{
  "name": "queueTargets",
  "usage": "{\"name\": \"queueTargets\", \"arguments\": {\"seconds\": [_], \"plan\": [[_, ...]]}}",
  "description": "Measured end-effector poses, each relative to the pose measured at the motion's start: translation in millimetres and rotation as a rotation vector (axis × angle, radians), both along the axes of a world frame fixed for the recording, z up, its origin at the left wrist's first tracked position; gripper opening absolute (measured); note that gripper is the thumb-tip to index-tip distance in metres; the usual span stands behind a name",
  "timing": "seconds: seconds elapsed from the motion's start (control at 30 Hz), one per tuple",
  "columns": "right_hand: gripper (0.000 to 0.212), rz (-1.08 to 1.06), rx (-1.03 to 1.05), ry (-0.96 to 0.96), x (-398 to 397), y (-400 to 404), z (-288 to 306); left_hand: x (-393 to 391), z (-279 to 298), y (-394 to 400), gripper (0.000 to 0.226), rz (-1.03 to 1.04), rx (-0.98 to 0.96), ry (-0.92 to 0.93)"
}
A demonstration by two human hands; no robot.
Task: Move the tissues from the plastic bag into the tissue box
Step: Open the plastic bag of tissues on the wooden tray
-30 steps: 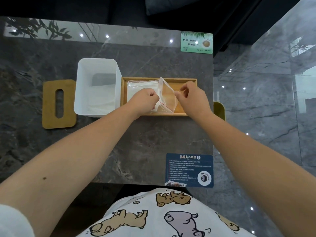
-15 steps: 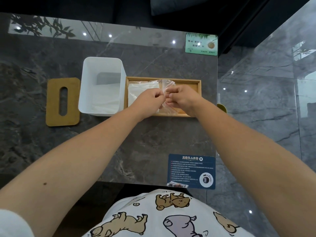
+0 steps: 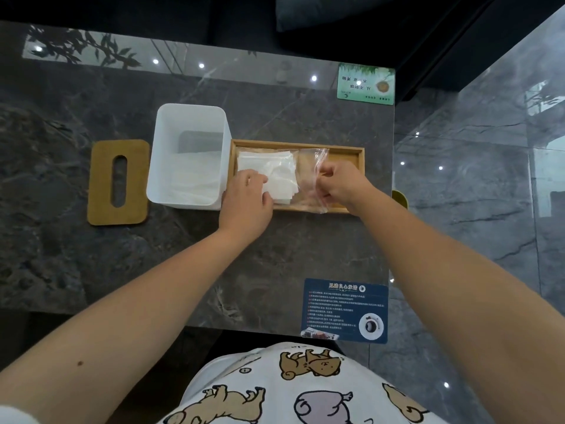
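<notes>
At frame centre, beside the open white tissue box [image 3: 189,154], the left hand [image 3: 246,203] gripped the tissues [image 3: 275,175] lying in the wooden tray [image 3: 351,151], while the right hand [image 3: 342,182] pinched the plastic bag [image 3: 312,166].

I have a single head-worn view, looking steeply down and forward from above the worktop [image 3: 275,270]. It sits close, with both forearms reaching in from the bottom corners and the far worktop edge near the top.
</notes>
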State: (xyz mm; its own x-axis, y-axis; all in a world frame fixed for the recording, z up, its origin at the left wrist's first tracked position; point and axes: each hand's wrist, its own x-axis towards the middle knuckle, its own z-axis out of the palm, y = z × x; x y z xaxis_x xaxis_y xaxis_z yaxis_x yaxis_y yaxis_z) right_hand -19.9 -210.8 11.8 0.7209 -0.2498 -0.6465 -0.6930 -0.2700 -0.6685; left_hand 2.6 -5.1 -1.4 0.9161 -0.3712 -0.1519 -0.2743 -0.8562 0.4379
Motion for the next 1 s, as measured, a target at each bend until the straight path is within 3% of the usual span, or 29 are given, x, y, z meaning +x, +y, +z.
{"name": "queueTargets", "arguments": {"seconds": [0.17,0.4,0.6,0.67,0.8,0.9,1.0], "plan": [[0.012,-0.131,0.189,0.057,8,9,-5,-7,-14,1,0.044,-0.031,0.169,0.081],[0.017,-0.151,0.235,0.168,19,13,-2,-9,-14,5,0.045,-0.125,0.146,0.055],[0.015,0.276,-0.137,0.083,32,18,6,-8,-14,6,0.051,-0.184,0.192,0.049],[0.024,0.278,-0.143,0.016,31,18,7,-7,-13,6,0.053,-0.186,0.189,0.063],[0.022,0.141,-0.090,-0.083,28,24,8,-7,-12,6,0.053,-0.191,0.178,0.077],[0.012,-0.030,0.083,-0.028,28,27,9,-6,-12,6,0.053,-0.216,0.201,0.068],[0.019,0.035,-0.051,0.063,34,28,4,-5,-13,5,0.053,-0.238,0.214,0.056]]}}
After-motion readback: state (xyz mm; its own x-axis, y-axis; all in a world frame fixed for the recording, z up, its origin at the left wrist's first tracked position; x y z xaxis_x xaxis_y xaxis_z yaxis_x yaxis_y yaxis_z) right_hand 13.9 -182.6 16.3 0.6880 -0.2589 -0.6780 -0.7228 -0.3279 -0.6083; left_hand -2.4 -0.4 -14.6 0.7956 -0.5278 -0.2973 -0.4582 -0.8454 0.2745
